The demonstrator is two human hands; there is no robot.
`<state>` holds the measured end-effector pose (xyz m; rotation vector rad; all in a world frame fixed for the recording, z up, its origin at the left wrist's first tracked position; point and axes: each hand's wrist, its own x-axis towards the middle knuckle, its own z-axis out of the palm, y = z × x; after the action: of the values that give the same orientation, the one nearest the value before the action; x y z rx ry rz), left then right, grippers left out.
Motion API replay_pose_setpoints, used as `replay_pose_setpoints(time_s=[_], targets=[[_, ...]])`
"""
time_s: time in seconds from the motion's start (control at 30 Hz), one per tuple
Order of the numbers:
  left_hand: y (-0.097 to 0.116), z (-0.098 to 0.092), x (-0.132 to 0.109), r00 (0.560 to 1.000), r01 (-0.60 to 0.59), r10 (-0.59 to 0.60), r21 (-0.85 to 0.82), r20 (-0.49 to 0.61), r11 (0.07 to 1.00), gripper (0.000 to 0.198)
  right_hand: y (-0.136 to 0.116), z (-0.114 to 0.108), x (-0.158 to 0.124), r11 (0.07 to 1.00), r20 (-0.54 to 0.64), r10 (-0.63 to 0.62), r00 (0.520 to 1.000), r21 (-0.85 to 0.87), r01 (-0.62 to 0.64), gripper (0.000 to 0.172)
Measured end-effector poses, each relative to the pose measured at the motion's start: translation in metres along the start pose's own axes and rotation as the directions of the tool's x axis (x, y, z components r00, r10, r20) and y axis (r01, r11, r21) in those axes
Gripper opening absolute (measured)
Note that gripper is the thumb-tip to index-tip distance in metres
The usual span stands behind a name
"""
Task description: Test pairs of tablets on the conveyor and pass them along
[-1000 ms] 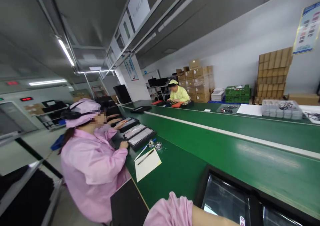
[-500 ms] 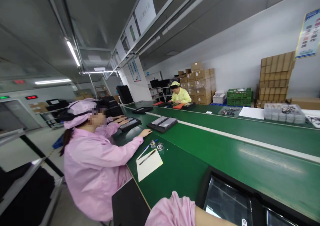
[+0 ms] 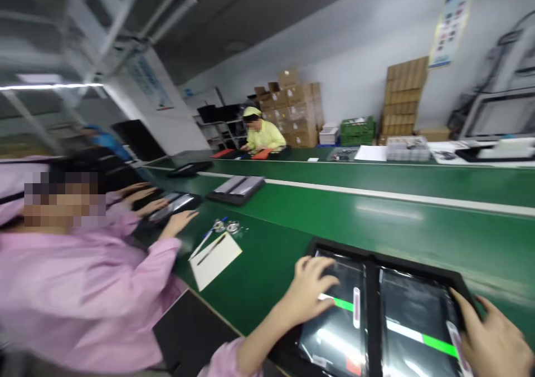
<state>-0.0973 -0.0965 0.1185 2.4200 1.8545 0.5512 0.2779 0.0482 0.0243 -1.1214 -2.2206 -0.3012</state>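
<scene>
A black foam tray [image 3: 373,310] sits near me at the lower right, holding two flat tablet-like screens side by side. On the left screen [image 3: 334,338] and the right screen [image 3: 412,299], white and green bands are lit. My left hand [image 3: 309,290] reaches over the left screen, fingers spread and curved, holding nothing; whether the fingertips touch it I cannot tell. At the tray's right edge is my right hand [image 3: 495,335], thumb on the inner side and a finger outside, gripping that edge. Its lower part is cut off by the frame.
A paper sheet with a pen [image 3: 215,260] lies left of the tray, near small round metal parts [image 3: 228,226]. Another tray [image 3: 236,190] is farther along the green bench [image 3: 280,232]. A co-worker in pink [image 3: 79,299] sits at left; one in yellow [image 3: 267,135] works opposite.
The view has swung right, bringing the whole tray width and both my hands into sight. Lit bands with green now show on the screens.
</scene>
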Motion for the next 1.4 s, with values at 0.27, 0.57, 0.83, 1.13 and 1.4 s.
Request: replay_pose_setpoints(time_s=[0.27, 0.57, 0.83, 1.13, 1.4], targets=[[-0.038, 0.019, -0.091, 0.890, 0.437, -0.385, -0.692, 0.243, 0.574, 0.099, -0.078, -0.073, -0.008, 0.968, 0.177, -0.188, 0.966, 0.203, 0.151, 0.038], [-0.032, 0.019, -0.090, 0.880, 0.468, -0.394, -0.631, 0.266, 0.619, 0.098, -0.108, -0.102, -0.023, 0.835, 0.344, -0.476, 0.809, 0.465, 0.294, 0.027], [-0.042, 0.025, -0.096, 0.889, 0.456, -0.349, -0.493, 0.297, 0.741, 0.098, -0.112, -0.103, -0.020, 0.853, 0.331, -0.442, 0.834, 0.442, 0.277, 0.030], [-0.037, 0.010, -0.086, 0.868, 0.446, -0.320, -0.314, 0.380, 0.838, 0.102, -0.113, -0.102, -0.021, 0.835, 0.378, -0.457, 0.805, 0.494, 0.242, 0.039], [-0.056, 0.010, -0.056, 0.885, 0.382, -0.331, -0.105, 0.328, 0.918, 0.089, -0.079, -0.091, -0.014, 0.984, 0.231, -0.089, 0.969, 0.170, 0.050, 0.030]])
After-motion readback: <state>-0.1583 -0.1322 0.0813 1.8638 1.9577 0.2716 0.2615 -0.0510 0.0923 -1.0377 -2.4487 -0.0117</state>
